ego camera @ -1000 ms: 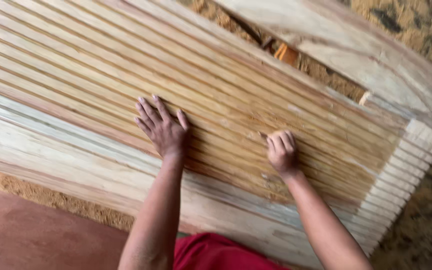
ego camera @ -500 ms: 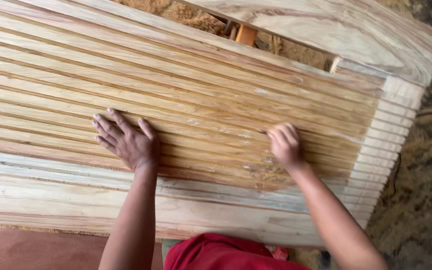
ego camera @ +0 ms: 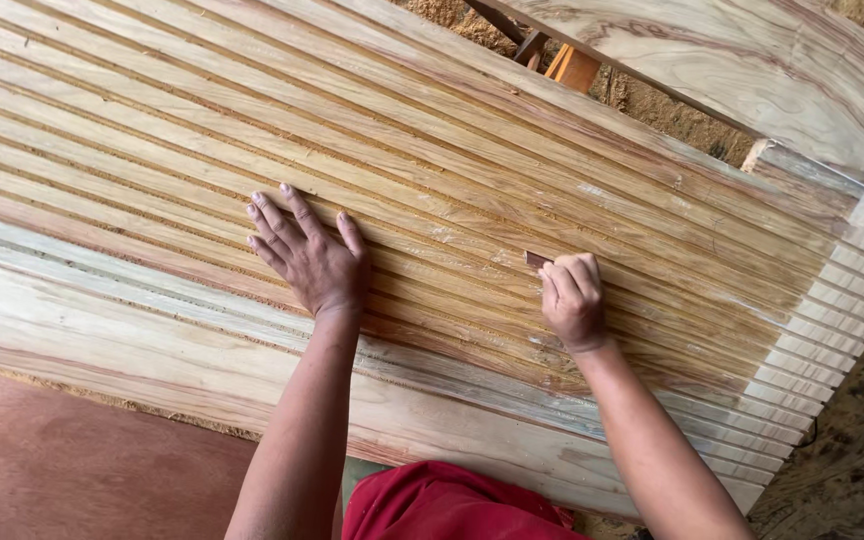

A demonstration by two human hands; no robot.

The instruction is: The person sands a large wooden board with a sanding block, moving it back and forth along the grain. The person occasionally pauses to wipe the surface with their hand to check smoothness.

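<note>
Two hands rest on a large fluted wooden panel (ego camera: 512, 170), whose long parallel grooves run diagonally across the view. The left hand (ego camera: 314, 258) lies flat on the ridges, palm down, fingers spread and pointing up-left, released and gripping nothing. The right hand (ego camera: 572, 298) is curled into a loose fist, pressed knuckles-up against a groove, grasping a small brown piece (ego camera: 537, 259) that protrudes from the fingertips; what that piece is cannot be told. Both forearms extend from the lower edge, well apart. The panel's near border is a smooth pale band (ego camera: 152, 330). A red garment (ego camera: 442, 505) shows below. A second curved wooden board (ego camera: 782, 70) lies beyond the panel.
</note>
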